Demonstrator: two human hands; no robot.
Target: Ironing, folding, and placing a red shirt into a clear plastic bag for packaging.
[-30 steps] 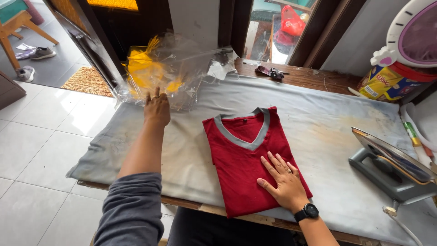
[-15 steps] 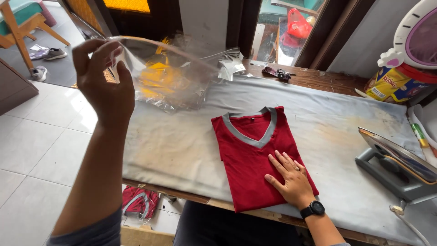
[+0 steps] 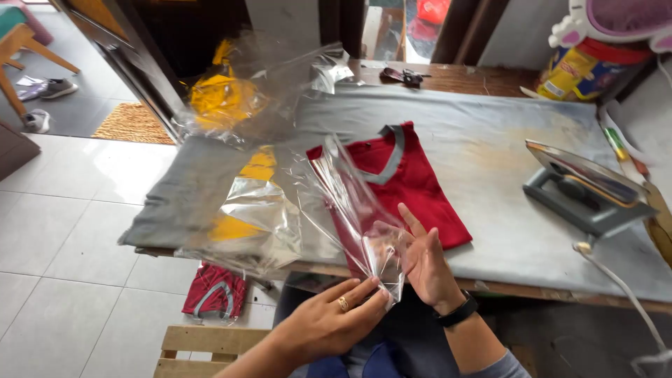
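A folded red shirt [image 3: 420, 183] with a grey V-neck collar lies on the grey padded table [image 3: 490, 133]. A clear plastic bag [image 3: 308, 203] with yellow printing hangs over the shirt's left side and the table's front edge. My left hand [image 3: 329, 322], with a ring on it, pinches the bag's lower end just in front of the table. My right hand [image 3: 427, 262], a black watch on its wrist, has its fingers on the same end of the bag, spread against the plastic.
A stack of clear bags [image 3: 238, 98] with yellow print lies at the table's far left. A flat iron [image 3: 584, 185] rests at the right with its cord [image 3: 616, 280] trailing off the edge. Another red garment [image 3: 213, 294] lies on the tiled floor beside a wooden pallet [image 3: 210, 343].
My left hand brought one clear bag down from the raised position to the table's front edge. My right hand left the shirt and now touches the bag's end.
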